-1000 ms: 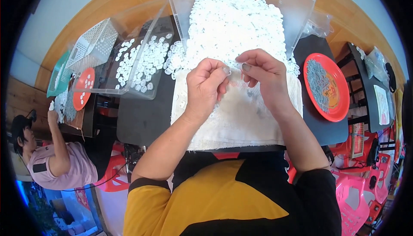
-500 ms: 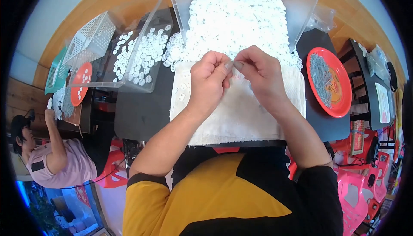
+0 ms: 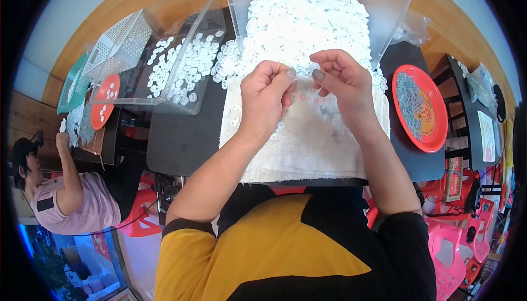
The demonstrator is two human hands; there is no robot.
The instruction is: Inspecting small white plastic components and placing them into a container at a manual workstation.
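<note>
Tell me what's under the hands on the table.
A white towel with small white rings heaped at its far end. The left hand and right hand cover the towel's middle, and it hides the table beneath.

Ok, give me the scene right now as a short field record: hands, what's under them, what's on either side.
left hand: pinching a small clear piece with the right hand
right hand: fingertips meeting the left's
small clear piece: between both hands, too small to identify
under hands: white towel
ahead: heap of white rings
left side: clear bin holding rings
right side: red plate

Yellow-and-black short-sleeved shirt point(image 3: 285, 251), bare forearms
</note>
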